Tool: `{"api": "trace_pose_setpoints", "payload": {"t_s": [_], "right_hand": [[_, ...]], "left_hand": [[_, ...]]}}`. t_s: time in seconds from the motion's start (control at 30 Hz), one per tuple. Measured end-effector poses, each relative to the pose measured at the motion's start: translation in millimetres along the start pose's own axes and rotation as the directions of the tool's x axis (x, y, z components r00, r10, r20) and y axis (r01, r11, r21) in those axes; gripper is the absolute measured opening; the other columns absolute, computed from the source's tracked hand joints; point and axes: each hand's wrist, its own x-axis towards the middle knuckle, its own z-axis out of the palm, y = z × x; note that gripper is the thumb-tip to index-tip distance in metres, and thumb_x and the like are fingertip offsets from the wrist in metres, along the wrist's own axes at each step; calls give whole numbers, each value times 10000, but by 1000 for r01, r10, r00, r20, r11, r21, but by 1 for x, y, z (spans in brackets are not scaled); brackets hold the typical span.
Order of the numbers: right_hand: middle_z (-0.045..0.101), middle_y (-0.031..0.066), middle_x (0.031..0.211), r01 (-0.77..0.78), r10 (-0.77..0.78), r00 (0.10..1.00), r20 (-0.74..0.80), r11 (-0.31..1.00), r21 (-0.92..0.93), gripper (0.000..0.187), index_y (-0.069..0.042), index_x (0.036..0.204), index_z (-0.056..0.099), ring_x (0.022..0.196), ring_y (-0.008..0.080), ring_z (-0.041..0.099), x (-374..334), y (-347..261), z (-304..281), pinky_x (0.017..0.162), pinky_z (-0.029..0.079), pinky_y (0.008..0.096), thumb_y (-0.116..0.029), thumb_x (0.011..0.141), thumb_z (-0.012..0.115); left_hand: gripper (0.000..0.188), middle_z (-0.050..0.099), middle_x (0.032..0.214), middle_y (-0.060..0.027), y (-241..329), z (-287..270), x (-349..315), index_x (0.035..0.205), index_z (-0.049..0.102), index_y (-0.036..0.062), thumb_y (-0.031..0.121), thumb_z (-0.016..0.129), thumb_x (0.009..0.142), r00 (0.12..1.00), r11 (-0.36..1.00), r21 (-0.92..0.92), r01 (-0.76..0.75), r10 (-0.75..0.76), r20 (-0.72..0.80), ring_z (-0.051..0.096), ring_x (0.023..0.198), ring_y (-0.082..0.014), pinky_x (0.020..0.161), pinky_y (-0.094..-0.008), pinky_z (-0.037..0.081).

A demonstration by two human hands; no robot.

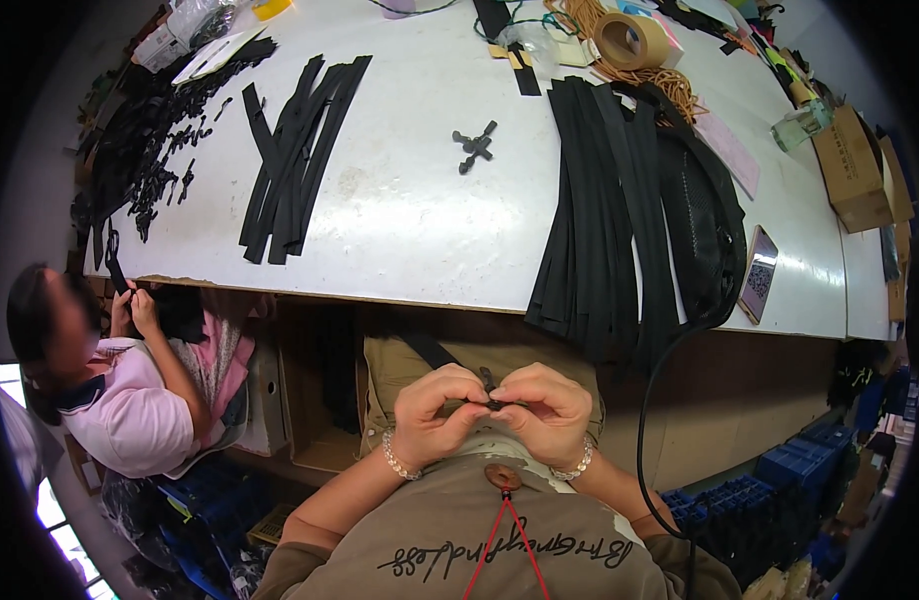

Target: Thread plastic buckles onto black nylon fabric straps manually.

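My left hand (pixel 432 415) and my right hand (pixel 548 410) meet above my lap, in front of the table edge. Both are closed in a pinch, fingertips almost touching. Between them is a small black piece (pixel 487 379), partly hidden by the fingers; its exact kind is too small to make out. A flat black strap (pixel 428 349) runs from behind my left hand toward the table edge. Beyond the hands, several small dark grey parts (pixel 474 148) lie in a little heap on the white table (pixel 410 215).
Black strips lie in a left bundle (pixel 300 160) and a right stack (pixel 590 210) overhanging the edge. Beside the stack are a black bag (pixel 705 190), a phone (pixel 759 275) and a black cable (pixel 642 450). Tape (pixel 630 42) stands behind. A co-worker (pixel 130 400) sits at left, handling a black strap.
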Motion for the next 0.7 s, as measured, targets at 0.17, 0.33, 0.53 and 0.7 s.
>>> {"api": "trace_pose_setpoints", "payload": {"t_s": [0.17,0.33,0.53,0.7], "right_hand": [[621,101,795,-15,15,1000,-11,1000,19,179,24,853,646,666,125,571,0,0,0,568,437,210,-60,724,738],[622,101,794,-28,29,1000,-11,999,39,174,23,853,644,670,125,576,-1,1,1,573,448,211,-76,738,731],[625,102,800,-53,54,999,-3,995,88,176,23,853,643,676,130,580,-3,4,1,579,452,213,-85,743,728],[624,101,800,-78,79,997,-2,990,116,177,19,850,644,686,132,578,-2,5,2,591,454,213,-92,743,730]], "left_hand": [[105,606,753,-93,3,1,2,811,591,3,24,672,749,1000,1000,-2,-11,11,8,584,668,-195,605,-267,466],[97,605,752,-89,4,1,2,816,591,0,23,666,759,1000,1000,-15,-4,4,10,583,664,-199,605,-268,466],[91,609,748,-84,6,1,5,794,595,-3,4,670,741,1000,999,-33,-24,24,9,584,666,-209,612,-281,468],[92,608,746,-83,3,0,4,787,595,-3,-3,671,734,999,999,-38,-35,35,11,585,667,-214,617,-289,470]]}}
